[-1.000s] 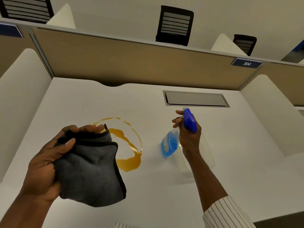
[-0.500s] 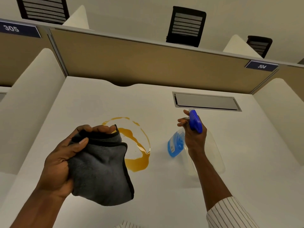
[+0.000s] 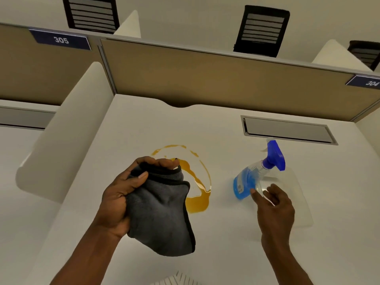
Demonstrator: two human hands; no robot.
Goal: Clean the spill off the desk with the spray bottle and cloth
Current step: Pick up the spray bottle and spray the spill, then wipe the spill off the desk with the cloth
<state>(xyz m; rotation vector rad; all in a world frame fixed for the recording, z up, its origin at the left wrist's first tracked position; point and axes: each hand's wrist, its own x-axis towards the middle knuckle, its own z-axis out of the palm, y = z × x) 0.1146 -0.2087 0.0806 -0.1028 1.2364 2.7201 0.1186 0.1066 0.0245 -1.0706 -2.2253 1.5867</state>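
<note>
An amber spill [image 3: 197,200] lies in a ring and a pool on the white desk [image 3: 144,128]. My left hand [image 3: 121,196] grips a dark grey cloth [image 3: 162,217], held above the desk just left of the spill and covering part of it. A clear spray bottle [image 3: 248,182] with blue liquid and a blue trigger head stands on the desk to the right of the spill. My right hand [image 3: 275,206] hovers just in front of the bottle's base, fingers spread, holding nothing.
A grey cable hatch [image 3: 287,130] is set into the desk behind the bottle. A tan partition [image 3: 205,79] closes the back, and white side dividers [image 3: 67,136] flank the desk. Black chairs [image 3: 261,29] stand beyond the partition.
My right hand has let go of the spray bottle's head and drawn back toward me, fingers now open. The bottle stands alone. My left hand still holds the cloth.
</note>
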